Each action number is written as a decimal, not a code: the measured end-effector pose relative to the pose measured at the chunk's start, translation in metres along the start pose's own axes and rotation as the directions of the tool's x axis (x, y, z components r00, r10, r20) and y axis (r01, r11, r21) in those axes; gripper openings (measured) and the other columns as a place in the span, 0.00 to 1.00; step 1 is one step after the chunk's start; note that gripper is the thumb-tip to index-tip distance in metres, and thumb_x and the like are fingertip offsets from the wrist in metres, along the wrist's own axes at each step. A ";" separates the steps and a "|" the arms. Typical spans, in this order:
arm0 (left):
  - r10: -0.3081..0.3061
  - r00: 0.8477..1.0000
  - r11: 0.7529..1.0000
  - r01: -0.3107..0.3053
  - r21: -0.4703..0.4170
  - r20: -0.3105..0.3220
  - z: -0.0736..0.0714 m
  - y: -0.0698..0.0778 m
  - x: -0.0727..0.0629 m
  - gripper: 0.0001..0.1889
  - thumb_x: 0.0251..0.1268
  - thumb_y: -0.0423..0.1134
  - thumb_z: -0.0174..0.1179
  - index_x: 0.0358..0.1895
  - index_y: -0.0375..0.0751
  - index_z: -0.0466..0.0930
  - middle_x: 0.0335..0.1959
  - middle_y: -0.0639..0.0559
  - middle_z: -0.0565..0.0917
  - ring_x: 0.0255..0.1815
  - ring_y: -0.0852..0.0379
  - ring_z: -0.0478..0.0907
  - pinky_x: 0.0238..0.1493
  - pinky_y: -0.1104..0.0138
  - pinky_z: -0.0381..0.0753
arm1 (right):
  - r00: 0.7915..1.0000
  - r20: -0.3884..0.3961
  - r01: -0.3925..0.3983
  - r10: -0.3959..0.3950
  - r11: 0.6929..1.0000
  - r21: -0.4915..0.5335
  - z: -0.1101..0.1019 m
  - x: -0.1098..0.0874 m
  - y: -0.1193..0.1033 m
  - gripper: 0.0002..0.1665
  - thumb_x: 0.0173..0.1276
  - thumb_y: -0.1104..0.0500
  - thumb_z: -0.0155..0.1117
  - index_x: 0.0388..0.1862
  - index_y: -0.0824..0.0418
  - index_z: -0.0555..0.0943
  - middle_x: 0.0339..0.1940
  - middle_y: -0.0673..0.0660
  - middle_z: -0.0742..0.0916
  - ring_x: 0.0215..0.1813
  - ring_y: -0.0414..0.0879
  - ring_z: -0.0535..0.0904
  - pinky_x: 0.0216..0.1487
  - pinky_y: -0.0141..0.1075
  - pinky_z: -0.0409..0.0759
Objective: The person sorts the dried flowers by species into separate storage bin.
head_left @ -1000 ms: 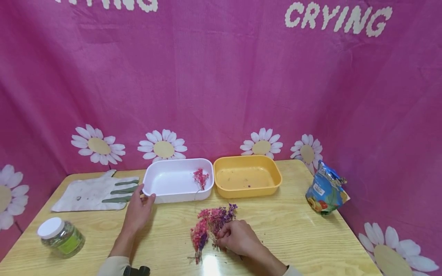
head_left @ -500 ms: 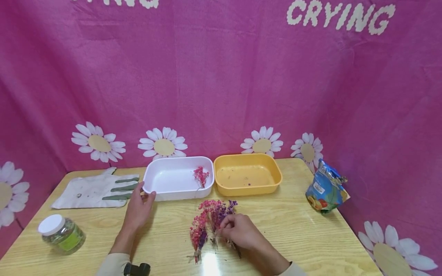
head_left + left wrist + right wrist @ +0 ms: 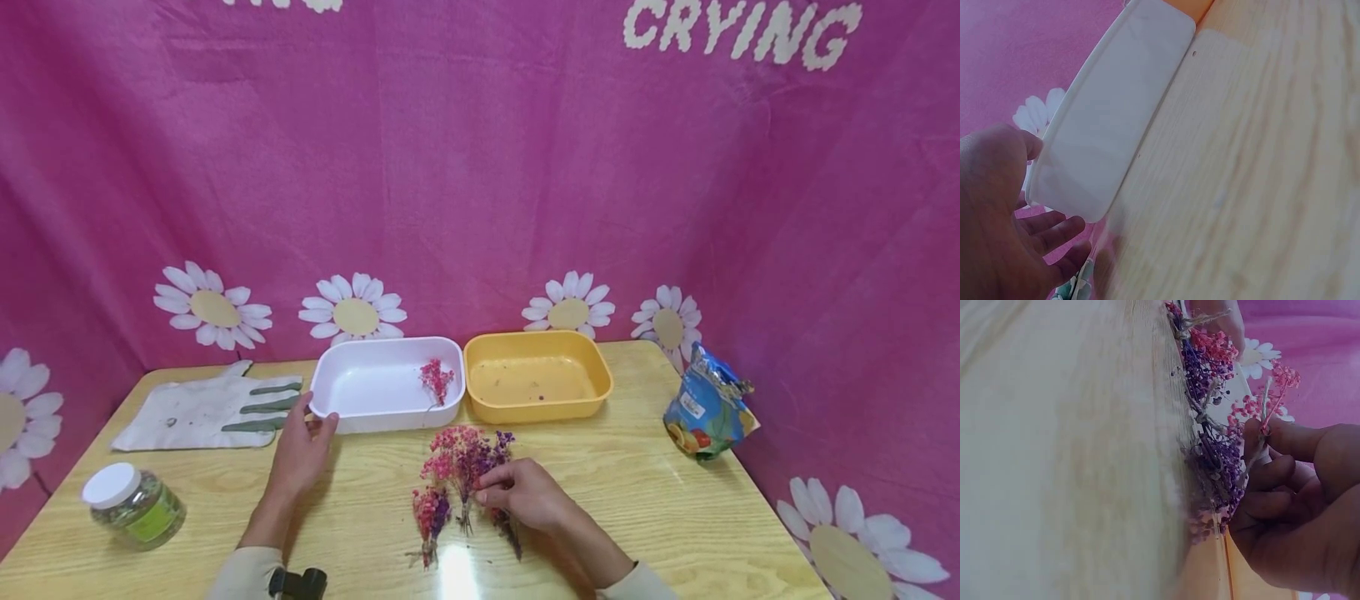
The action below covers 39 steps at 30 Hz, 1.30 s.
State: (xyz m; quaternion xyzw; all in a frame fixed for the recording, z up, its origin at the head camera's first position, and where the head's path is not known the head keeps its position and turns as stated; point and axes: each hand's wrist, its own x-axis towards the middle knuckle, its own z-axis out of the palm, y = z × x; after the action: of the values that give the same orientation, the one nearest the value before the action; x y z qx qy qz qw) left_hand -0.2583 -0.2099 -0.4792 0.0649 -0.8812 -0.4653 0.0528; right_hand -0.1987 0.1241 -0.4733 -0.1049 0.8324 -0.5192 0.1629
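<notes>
My left hand (image 3: 302,454) grips the near left corner of a white plastic tub (image 3: 363,392), thumb at its rim and fingers along the end wall (image 3: 1079,203). Inside the tub's right end lies a pink dried-flower sprig (image 3: 437,381). Over the table's front middle, my right hand (image 3: 528,496) pinches a small pink dried-flower sprig (image 3: 1284,378) between thumb and forefinger, with twine beside it. Below and left of that hand lie dried-flower bunches: a pink one (image 3: 453,454), a purple one (image 3: 1219,462) partly behind the fingers, and a small pink-and-purple bunch (image 3: 431,510).
A yellow tub (image 3: 536,408) with a few crumbs inside stands against the white one's right side. White work glove (image 3: 198,412) lies far left, with a white-lidded jar (image 3: 135,504) before it. A blue snack bag (image 3: 708,408) stands at the right edge.
The right hand has drawn slightly up from the bunches. The middle pink bunch has shifted a little away from the small left bunch. The left hand stays at the white tub.
</notes>
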 end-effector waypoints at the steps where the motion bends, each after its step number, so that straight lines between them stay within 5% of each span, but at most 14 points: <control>1: 0.000 1.000 1.000 0.000 0.000 0.000 0.000 0.000 0.000 0.34 0.76 0.46 0.46 0.76 0.35 0.43 0.71 0.31 0.61 0.64 0.36 0.70 0.61 0.49 0.76 | 1.000 0.001 -0.005 0.005 1.000 0.007 0.000 0.000 0.000 0.13 0.59 0.59 0.70 0.41 0.64 0.86 0.34 0.55 0.89 0.33 0.41 0.82 0.38 0.33 0.81; 20: 0.016 1.000 1.000 -0.016 0.006 -0.006 -0.001 -0.001 0.000 0.35 0.76 0.47 0.45 0.76 0.34 0.42 0.70 0.31 0.61 0.64 0.37 0.71 0.61 0.50 0.75 | 0.994 0.106 -0.024 0.009 0.990 0.142 -0.005 0.002 0.003 0.11 0.55 0.63 0.73 0.32 0.69 0.82 0.22 0.49 0.83 0.26 0.41 0.78 0.30 0.29 0.76; 39: 0.014 1.000 1.000 -0.014 -0.007 0.008 0.000 -0.003 0.001 0.35 0.76 0.48 0.44 0.77 0.35 0.41 0.71 0.30 0.61 0.64 0.37 0.70 0.63 0.49 0.74 | 0.995 0.092 0.016 -0.026 0.995 0.101 -0.009 0.001 0.005 0.09 0.62 0.65 0.66 0.35 0.72 0.84 0.30 0.60 0.87 0.30 0.40 0.77 0.31 0.28 0.75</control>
State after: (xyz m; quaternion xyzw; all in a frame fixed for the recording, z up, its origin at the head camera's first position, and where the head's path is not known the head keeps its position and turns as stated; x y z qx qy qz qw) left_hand -0.2591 -0.2116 -0.4817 0.0568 -0.8801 -0.4684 0.0528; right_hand -0.2035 0.1333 -0.4741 -0.1293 0.7956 -0.5567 0.2011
